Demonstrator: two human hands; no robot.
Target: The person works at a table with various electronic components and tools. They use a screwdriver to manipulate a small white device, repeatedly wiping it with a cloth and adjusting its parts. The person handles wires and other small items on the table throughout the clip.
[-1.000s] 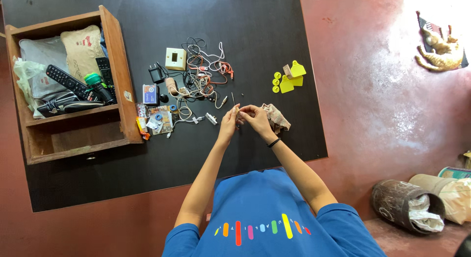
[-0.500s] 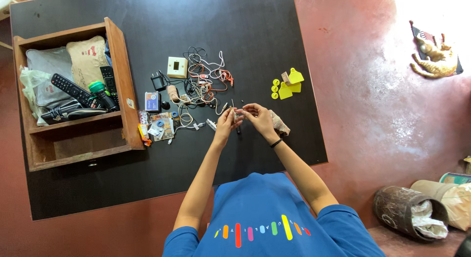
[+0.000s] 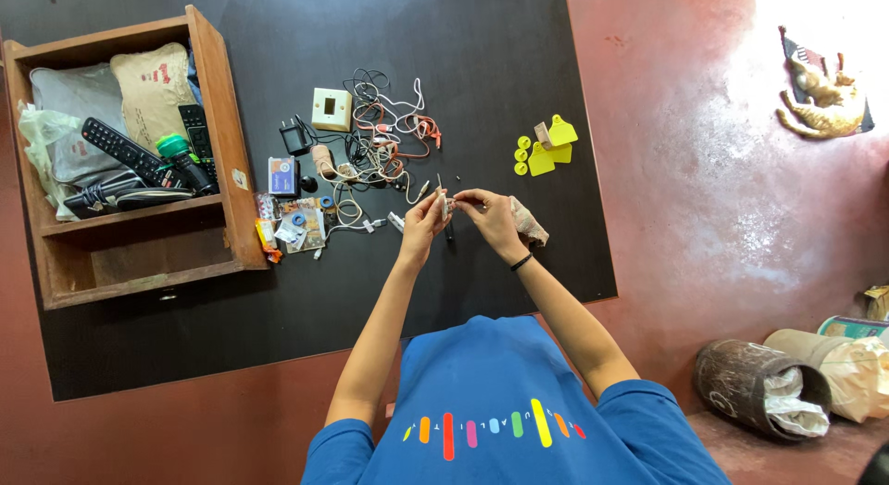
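Near the centre of the frame, the left hand and the right hand meet above the black mat, fingertips drawn together in a pinch on a small light-coloured connector piece; the piece is too small to identify further. A thin dark pen-like tool lies on the mat directly beneath the hands, partly hidden by them. Just left of the hands sits a tangle of cables, with a cream wall switch plate and a black plug adapter at its upper left edge. Yellow plastic tags lie to the upper right, well apart from the cables. An open wooden drawer at the left of the frame holds remote controls. For fine work of this kind, a sound method appears to be keeping both wrists low and close to the mat, holding the piece steady with one hand and working it with the other, clear of the loose cables.
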